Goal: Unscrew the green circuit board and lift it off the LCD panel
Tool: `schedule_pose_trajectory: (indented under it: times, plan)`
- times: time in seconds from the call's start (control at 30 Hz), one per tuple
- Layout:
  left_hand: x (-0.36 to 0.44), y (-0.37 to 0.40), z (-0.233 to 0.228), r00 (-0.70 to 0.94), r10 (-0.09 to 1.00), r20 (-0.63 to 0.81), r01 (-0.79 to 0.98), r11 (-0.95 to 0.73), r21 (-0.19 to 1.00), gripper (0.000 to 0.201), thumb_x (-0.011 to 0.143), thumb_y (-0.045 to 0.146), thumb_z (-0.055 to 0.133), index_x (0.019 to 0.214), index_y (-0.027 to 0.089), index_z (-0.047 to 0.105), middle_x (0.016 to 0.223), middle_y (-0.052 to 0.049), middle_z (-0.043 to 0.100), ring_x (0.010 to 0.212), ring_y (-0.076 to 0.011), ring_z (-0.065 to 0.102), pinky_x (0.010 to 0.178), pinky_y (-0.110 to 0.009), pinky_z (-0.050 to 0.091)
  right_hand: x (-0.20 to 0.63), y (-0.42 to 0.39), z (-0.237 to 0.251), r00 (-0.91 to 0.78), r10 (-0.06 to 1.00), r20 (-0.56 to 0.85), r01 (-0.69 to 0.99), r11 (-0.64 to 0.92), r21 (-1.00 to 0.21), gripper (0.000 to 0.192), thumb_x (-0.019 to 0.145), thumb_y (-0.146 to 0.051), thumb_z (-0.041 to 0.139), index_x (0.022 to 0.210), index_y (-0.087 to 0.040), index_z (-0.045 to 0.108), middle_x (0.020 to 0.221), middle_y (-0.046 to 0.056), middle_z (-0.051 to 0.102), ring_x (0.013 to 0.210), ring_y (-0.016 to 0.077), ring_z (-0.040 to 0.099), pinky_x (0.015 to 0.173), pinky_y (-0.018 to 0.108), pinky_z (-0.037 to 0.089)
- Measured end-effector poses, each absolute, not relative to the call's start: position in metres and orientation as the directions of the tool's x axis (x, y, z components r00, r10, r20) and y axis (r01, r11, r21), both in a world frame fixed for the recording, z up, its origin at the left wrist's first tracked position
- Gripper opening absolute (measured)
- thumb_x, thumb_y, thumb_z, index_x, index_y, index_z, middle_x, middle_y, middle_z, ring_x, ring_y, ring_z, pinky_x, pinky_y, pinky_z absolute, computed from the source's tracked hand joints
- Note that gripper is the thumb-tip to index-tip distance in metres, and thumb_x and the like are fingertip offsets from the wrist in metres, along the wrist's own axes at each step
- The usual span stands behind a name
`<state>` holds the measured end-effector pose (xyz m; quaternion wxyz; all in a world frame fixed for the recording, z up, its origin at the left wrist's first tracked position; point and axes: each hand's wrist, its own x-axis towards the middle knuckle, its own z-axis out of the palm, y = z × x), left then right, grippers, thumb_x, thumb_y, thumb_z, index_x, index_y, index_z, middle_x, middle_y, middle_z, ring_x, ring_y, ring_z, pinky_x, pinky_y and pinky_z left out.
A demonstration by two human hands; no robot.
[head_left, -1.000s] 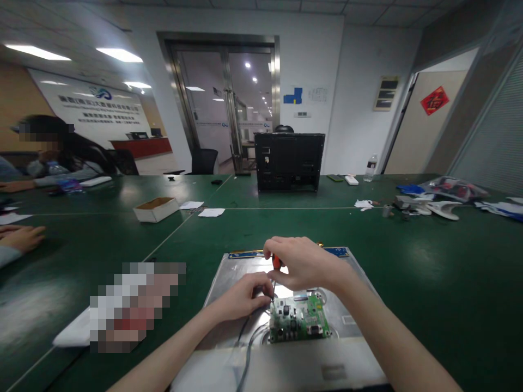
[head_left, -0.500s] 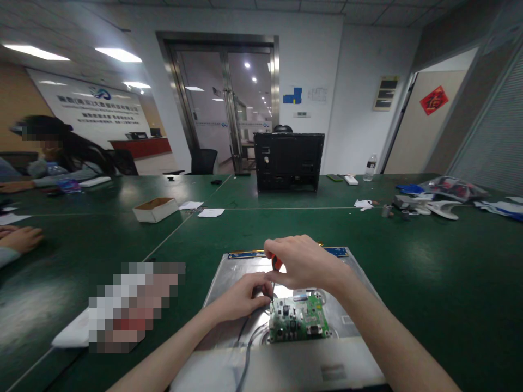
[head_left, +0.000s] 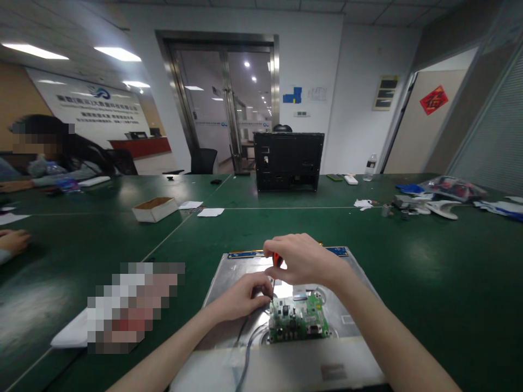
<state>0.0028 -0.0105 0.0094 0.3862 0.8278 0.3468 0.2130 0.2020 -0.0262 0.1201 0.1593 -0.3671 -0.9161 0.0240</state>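
A silver metal panel (head_left: pixel 351 321) lies flat on the green table in front of me. On it sits a small green circuit board (head_left: pixel 299 319). My right hand (head_left: pixel 304 260) grips a screwdriver with an orange handle (head_left: pixel 277 259), held upright with its tip at the board's upper left corner. My left hand (head_left: pixel 242 296) rests on the panel beside that corner, fingertips pinched at the screwdriver's tip. Grey cables (head_left: pixel 247 348) run from under the board toward me.
A black monitor housing (head_left: pixel 289 161) stands mid-table. A small cardboard box (head_left: pixel 155 208) and papers (head_left: pixel 211 212) lie to the left. Loose parts and bags (head_left: pixel 437 198) are at the right. A seated person (head_left: pixel 61 155) and another person's hand (head_left: pixel 14 241) are at the left.
My hands stay at the board's corner with the screwdriver; the right hand shifted only slightly. The other person's hand at the far left has drawn back toward the edge.
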Motion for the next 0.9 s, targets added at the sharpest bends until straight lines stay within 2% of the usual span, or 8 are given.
schedule_pose_trajectory:
  times: [0.17,0.27,0.4,0.5,0.57,0.67,0.77,0.9]
  plan:
    - [0.0018,-0.0098,0.0082,0.671,0.736,0.085,0.423,-0.475,0.772,0.011,0.07,0.011,0.058,0.077,0.017,0.063,0.077,0.001,0.063,0.074,-0.0158,0.056,0.071,-0.026,0.044,0.2014,-0.0265,0.12,-0.702,0.666,0.252,0.637,0.746,-0.195,0.019,0.079,-0.016,0.06,0.097,-0.02,0.056,0.091,0.002,0.069,0.073,0.0136,0.057,0.054,0.025,0.025]
    - [0.0023,-0.0115,0.0103,0.667,0.742,0.065,0.448,-0.469,0.761,0.01,0.072,0.011,0.057,0.078,0.018,0.062,0.078,0.001,0.064,0.077,-0.0165,0.057,0.071,-0.026,0.044,0.1977,-0.0245,0.1201,-0.661,0.703,0.262,0.7,0.704,-0.12,0.012,0.084,-0.029,0.063,0.092,-0.021,0.059,0.081,0.001,0.069,0.068,0.0139,0.056,0.052,0.027,0.022]
    - [0.003,-0.0132,0.0131,0.671,0.739,0.052,0.456,-0.467,0.758,0.01,0.075,0.013,0.057,0.079,0.018,0.063,0.08,0.0,0.065,0.08,-0.0175,0.059,0.074,-0.027,0.045,0.1977,-0.0258,0.1221,-0.658,0.707,0.26,0.713,0.695,-0.088,0.023,0.087,-0.044,0.06,0.084,-0.021,0.062,0.071,0.001,0.067,0.064,0.0145,0.057,0.052,0.028,0.022]
    - [0.0028,-0.0124,0.0123,0.678,0.732,0.067,0.435,-0.473,0.766,0.011,0.073,0.011,0.057,0.079,0.017,0.063,0.082,0.0,0.065,0.08,-0.0173,0.059,0.075,-0.027,0.046,0.2006,-0.0294,0.1237,-0.688,0.676,0.264,0.667,0.732,-0.14,0.016,0.083,-0.032,0.062,0.094,-0.021,0.06,0.084,0.002,0.07,0.072,0.0153,0.06,0.054,0.027,0.025]
    - [0.0025,-0.0115,0.0109,0.679,0.729,0.082,0.423,-0.48,0.769,0.012,0.072,0.01,0.057,0.079,0.017,0.062,0.08,0.001,0.064,0.078,-0.017,0.059,0.074,-0.027,0.045,0.2021,-0.0308,0.1238,-0.697,0.667,0.265,0.645,0.744,-0.174,0.019,0.079,-0.022,0.062,0.097,-0.02,0.058,0.09,0.002,0.07,0.075,0.015,0.06,0.054,0.026,0.027]
    - [0.0021,-0.011,0.0099,0.672,0.734,0.096,0.431,-0.493,0.756,0.011,0.072,0.01,0.058,0.079,0.017,0.062,0.078,0.001,0.063,0.076,-0.0168,0.057,0.072,-0.026,0.044,0.2019,-0.0291,0.1228,-0.684,0.681,0.261,0.66,0.731,-0.175,0.017,0.077,-0.017,0.06,0.094,-0.02,0.058,0.089,0.002,0.07,0.073,0.0144,0.059,0.054,0.026,0.026]
    - [0.0019,-0.0116,0.0108,0.671,0.737,0.088,0.443,-0.493,0.749,0.01,0.072,0.01,0.058,0.078,0.017,0.062,0.077,0.001,0.063,0.076,-0.0166,0.057,0.071,-0.026,0.043,0.1995,-0.0251,0.1215,-0.651,0.713,0.261,0.708,0.694,-0.131,0.011,0.082,-0.026,0.063,0.091,-0.021,0.06,0.083,0.001,0.07,0.069,0.0145,0.058,0.053,0.027,0.024]
    - [0.0018,-0.0124,0.0117,0.669,0.741,0.056,0.465,-0.476,0.746,0.01,0.074,0.011,0.058,0.08,0.017,0.063,0.079,0.0,0.064,0.077,-0.0172,0.058,0.071,-0.026,0.043,0.1977,-0.0236,0.1215,-0.628,0.738,0.248,0.745,0.662,-0.085,0.021,0.083,-0.042,0.065,0.084,-0.021,0.063,0.071,0.001,0.067,0.064,0.0143,0.057,0.052,0.027,0.021]
